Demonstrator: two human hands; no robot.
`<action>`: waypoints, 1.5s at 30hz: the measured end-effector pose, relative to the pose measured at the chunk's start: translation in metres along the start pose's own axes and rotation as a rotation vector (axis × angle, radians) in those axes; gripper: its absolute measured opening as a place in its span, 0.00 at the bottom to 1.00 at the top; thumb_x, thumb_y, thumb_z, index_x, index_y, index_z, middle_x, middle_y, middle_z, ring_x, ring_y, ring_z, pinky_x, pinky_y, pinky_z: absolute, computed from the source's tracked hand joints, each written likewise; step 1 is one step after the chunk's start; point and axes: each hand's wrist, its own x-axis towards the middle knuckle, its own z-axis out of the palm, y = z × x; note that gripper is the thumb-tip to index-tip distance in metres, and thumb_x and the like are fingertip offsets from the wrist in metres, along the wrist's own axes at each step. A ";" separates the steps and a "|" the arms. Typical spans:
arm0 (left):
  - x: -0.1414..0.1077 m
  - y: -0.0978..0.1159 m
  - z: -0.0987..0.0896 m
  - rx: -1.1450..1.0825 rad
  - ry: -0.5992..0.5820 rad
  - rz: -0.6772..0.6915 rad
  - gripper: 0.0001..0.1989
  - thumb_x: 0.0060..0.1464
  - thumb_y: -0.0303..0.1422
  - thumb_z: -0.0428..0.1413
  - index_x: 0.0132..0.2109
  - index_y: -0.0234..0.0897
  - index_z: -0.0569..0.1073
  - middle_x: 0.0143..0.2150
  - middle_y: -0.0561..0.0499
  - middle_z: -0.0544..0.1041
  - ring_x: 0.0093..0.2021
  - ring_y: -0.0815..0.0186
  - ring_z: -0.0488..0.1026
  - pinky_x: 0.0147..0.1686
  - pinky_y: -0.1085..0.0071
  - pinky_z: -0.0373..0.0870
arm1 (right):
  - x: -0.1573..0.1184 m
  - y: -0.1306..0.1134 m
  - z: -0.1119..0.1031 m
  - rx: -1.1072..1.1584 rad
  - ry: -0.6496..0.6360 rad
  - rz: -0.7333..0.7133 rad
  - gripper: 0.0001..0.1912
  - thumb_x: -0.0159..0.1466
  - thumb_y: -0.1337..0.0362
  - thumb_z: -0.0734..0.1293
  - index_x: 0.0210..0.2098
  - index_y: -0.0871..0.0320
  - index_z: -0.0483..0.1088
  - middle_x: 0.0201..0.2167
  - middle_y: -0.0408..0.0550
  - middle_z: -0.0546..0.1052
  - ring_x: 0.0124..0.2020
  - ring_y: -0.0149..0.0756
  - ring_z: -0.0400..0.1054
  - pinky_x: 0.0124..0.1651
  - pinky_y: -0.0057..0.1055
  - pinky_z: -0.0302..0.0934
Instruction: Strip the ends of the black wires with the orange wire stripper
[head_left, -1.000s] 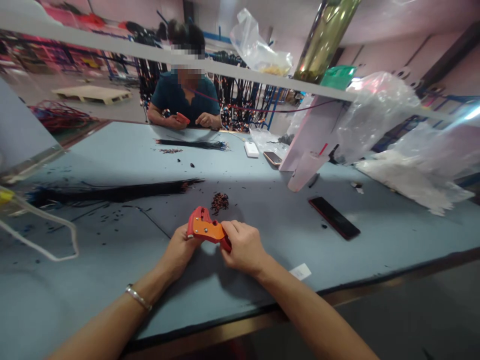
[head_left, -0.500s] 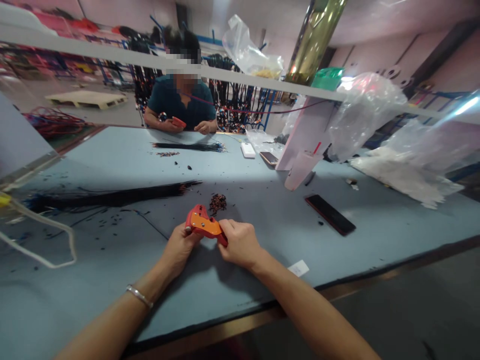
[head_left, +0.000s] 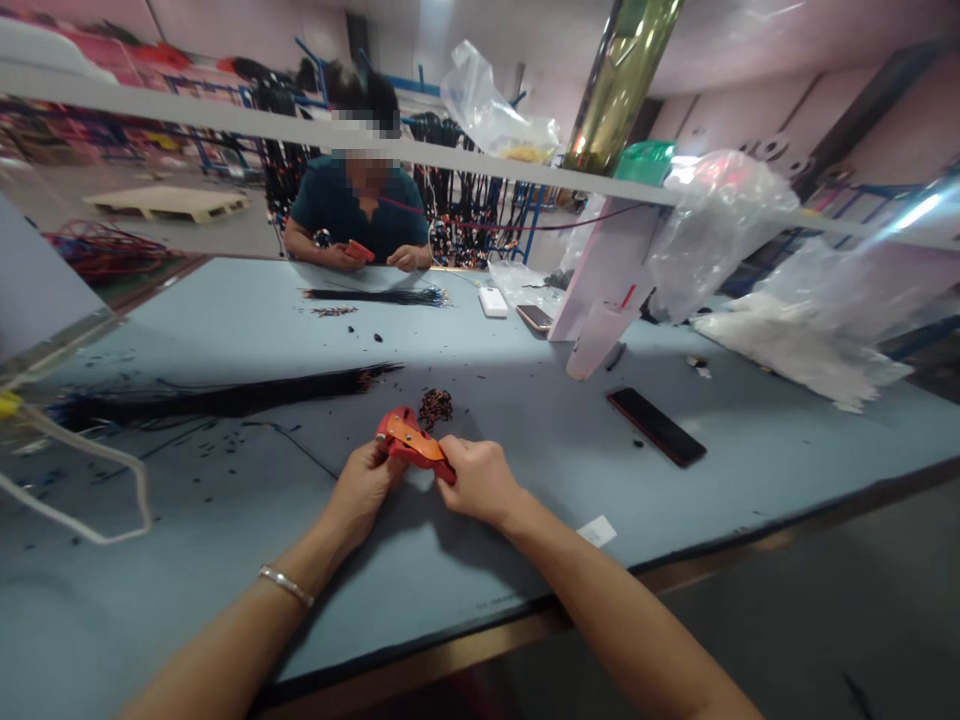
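Observation:
My right hand [head_left: 480,480] is wrapped round the handles of a red and orange wire stripper [head_left: 409,438], held above the middle of the table. My left hand [head_left: 365,485] is closed at the stripper's head, its fingertips pinched against the left side. A thin dark wire [head_left: 304,447] runs across the table to my left hand; its end is hidden by the fingers and the tool. Just beyond the stripper lies a small pile of short copper-and-black bits [head_left: 436,408]. To the left stretches a long bundle of black wires [head_left: 225,398].
A dark phone [head_left: 656,427] and a cup with a straw [head_left: 596,340] stand to the right. Across the table [head_left: 510,560] sits a person [head_left: 360,205] holding a red tool, behind another wire bundle [head_left: 375,296]. A shelf [head_left: 465,155] crosses above; a white cable loop [head_left: 142,480] is at left.
The wire stripper has tilted in my hands, so its orange side looks narrower and more red shows below. Both hands stay in nearly the same place. The view has shifted slightly.

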 end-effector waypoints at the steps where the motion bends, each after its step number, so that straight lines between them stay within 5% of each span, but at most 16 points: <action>1: 0.000 0.000 0.000 0.011 -0.002 0.004 0.24 0.36 0.50 0.65 0.26 0.33 0.68 0.19 0.60 0.57 0.21 0.75 0.48 0.21 0.76 0.46 | 0.000 0.000 0.000 0.001 -0.002 0.002 0.08 0.57 0.65 0.64 0.37 0.59 0.67 0.34 0.50 0.77 0.33 0.39 0.72 0.31 0.30 0.53; 7: -0.002 0.008 0.000 0.193 0.015 0.157 0.19 0.45 0.48 0.59 0.31 0.33 0.74 0.22 0.56 0.68 0.24 0.69 0.60 0.25 0.75 0.56 | 0.001 0.005 -0.002 0.031 0.056 0.052 0.12 0.56 0.64 0.64 0.41 0.59 0.68 0.35 0.50 0.77 0.34 0.41 0.72 0.33 0.30 0.56; 14: 0.004 0.010 -0.017 0.534 0.262 0.247 0.15 0.50 0.44 0.54 0.33 0.35 0.76 0.30 0.51 0.76 0.34 0.63 0.71 0.36 0.70 0.64 | 0.004 0.029 -0.004 0.087 0.210 0.214 0.18 0.55 0.65 0.65 0.46 0.59 0.70 0.39 0.53 0.76 0.38 0.43 0.70 0.38 0.33 0.59; 21: 0.006 0.004 -0.022 0.657 0.255 0.201 0.19 0.51 0.48 0.53 0.39 0.38 0.78 0.37 0.49 0.80 0.39 0.58 0.74 0.39 0.68 0.66 | -0.003 0.040 -0.014 0.495 0.315 0.286 0.17 0.52 0.66 0.66 0.42 0.58 0.71 0.32 0.47 0.76 0.33 0.39 0.68 0.39 0.33 0.59; 23: 0.005 0.006 -0.021 0.671 0.238 0.197 0.20 0.52 0.48 0.52 0.39 0.38 0.77 0.36 0.49 0.80 0.38 0.58 0.74 0.38 0.68 0.66 | -0.007 0.038 -0.020 0.822 0.247 0.261 0.15 0.52 0.64 0.67 0.39 0.58 0.71 0.30 0.44 0.74 0.30 0.36 0.67 0.38 0.32 0.61; 26: 0.004 0.009 -0.021 0.685 0.229 0.192 0.19 0.53 0.46 0.50 0.38 0.37 0.76 0.35 0.49 0.80 0.38 0.58 0.74 0.38 0.68 0.66 | -0.012 0.036 -0.025 1.407 -0.024 0.240 0.17 0.53 0.61 0.68 0.41 0.60 0.70 0.31 0.46 0.74 0.30 0.36 0.70 0.36 0.33 0.64; 29: 0.003 0.010 -0.021 0.665 0.220 0.179 0.17 0.53 0.44 0.49 0.39 0.38 0.76 0.38 0.48 0.80 0.41 0.58 0.74 0.41 0.68 0.66 | -0.016 0.034 -0.021 1.721 -0.285 0.249 0.19 0.53 0.61 0.70 0.43 0.63 0.69 0.32 0.50 0.76 0.30 0.37 0.73 0.36 0.35 0.67; 34: 0.001 0.010 -0.021 0.628 0.220 0.163 0.16 0.52 0.41 0.48 0.40 0.38 0.75 0.37 0.50 0.79 0.38 0.59 0.73 0.40 0.68 0.66 | -0.018 0.030 -0.006 1.795 -0.478 0.284 0.20 0.51 0.61 0.72 0.40 0.65 0.70 0.31 0.52 0.78 0.29 0.38 0.75 0.35 0.34 0.69; 39: -0.002 0.010 -0.020 0.647 0.191 0.216 0.14 0.54 0.41 0.49 0.36 0.37 0.73 0.26 0.53 0.73 0.28 0.64 0.67 0.30 0.71 0.62 | -0.019 0.028 -0.002 1.808 -0.503 0.297 0.20 0.50 0.62 0.72 0.40 0.65 0.70 0.31 0.53 0.79 0.28 0.39 0.75 0.32 0.33 0.69; 45: -0.001 0.006 -0.020 0.620 0.163 0.296 0.13 0.54 0.41 0.51 0.36 0.37 0.75 0.26 0.54 0.72 0.28 0.66 0.67 0.29 0.73 0.62 | -0.020 0.030 -0.002 1.823 -0.507 0.287 0.20 0.51 0.61 0.72 0.40 0.65 0.71 0.31 0.53 0.79 0.29 0.39 0.75 0.34 0.34 0.69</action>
